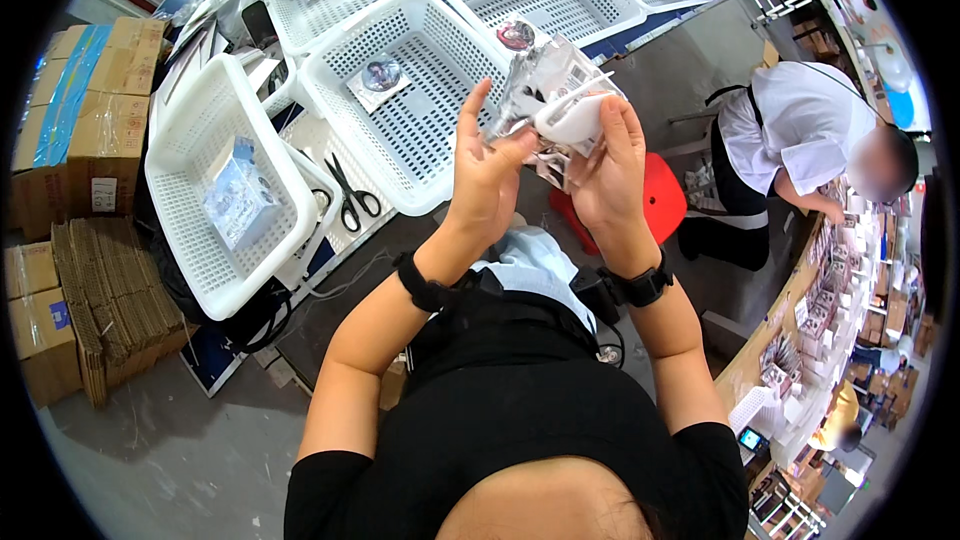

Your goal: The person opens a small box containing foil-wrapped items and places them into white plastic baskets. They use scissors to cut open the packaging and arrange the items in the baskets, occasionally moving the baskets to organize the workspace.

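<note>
My right hand (pixel 611 172) grips a white plastic hand tool (pixel 570 120) with a slim arm, whose exact kind I cannot tell. Behind and below the tool is a shiny silver foil packet (pixel 551 75), crumpled and bearing print, partly covered by the tool and fingers. At the packet's left edge, my left hand (pixel 484 172) holds it by the thumb, with the index finger raised. Just beyond the hands stands a white perforated plastic basket (pixel 409 199). Inside it lies a small packet with a round picture badge (pixel 381 76).
More white baskets (pixel 630 26) stand behind. A tilted basket (pixel 217 300) at left holds a clear-wrapped box (pixel 241 199). Black scissors (pixel 351 195) lie beside it. Cardboard boxes (pixel 112 112) are stacked far left. A red stool (pixel 664 199) and a bending co-worker (pixel 795 120) are at right.
</note>
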`<state>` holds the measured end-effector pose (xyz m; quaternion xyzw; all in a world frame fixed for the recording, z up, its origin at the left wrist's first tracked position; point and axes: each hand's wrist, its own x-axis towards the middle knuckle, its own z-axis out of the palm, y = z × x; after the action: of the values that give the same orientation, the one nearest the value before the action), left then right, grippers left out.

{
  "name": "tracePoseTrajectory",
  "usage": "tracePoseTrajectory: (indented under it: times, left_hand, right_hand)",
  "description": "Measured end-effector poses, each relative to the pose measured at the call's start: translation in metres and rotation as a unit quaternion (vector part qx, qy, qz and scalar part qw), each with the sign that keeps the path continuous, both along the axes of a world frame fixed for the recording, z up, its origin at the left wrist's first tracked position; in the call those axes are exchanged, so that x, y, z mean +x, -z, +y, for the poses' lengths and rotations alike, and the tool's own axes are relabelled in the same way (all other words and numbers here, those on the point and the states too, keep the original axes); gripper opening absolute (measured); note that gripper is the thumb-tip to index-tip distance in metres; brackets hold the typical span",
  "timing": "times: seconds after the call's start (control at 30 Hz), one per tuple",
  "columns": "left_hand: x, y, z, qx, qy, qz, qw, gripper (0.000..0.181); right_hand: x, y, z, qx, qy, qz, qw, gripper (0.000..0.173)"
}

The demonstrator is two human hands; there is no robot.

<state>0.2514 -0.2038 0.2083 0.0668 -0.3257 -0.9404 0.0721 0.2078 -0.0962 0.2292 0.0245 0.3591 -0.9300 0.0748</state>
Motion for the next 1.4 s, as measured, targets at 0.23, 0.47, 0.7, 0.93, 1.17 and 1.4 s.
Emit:
tracePoseTrajectory:
  times: [0.23,0.47,0.7,0.93,1.17,1.4]
  left_hand:
    - [-0.021,0.0,-0.015,0.126,-0.056,-0.017,0.99,0.053]
    - [-0.026,-0.006,-0.03,0.054,0.008,0.084,0.995,0.074]
    - [-0.03,-0.01,-0.031,0.186,0.127,0.092,0.97,0.057]
    - [-0.028,0.01,-0.039,0.215,0.121,0.093,0.965,0.061]
    - [-0.023,0.01,-0.042,0.193,0.159,0.111,0.962,0.059]
    - [-0.014,0.02,-0.051,0.301,0.227,0.107,0.92,0.063]
  right_hand:
    - [0.005,0.008,-0.026,0.189,0.026,0.16,0.968,0.013]
    - [0.011,-0.014,-0.023,0.35,0.014,0.262,0.899,0.008]
    - [0.016,-0.032,-0.019,0.441,0.003,0.36,0.822,0.004]
    - [0.016,-0.068,0.013,0.296,-0.15,0.322,0.887,0.01]
    - [0.006,-0.087,0.022,0.505,-0.154,0.442,0.726,0.01]
    - [0.01,-0.116,0.034,0.468,-0.218,0.414,0.75,0.012]
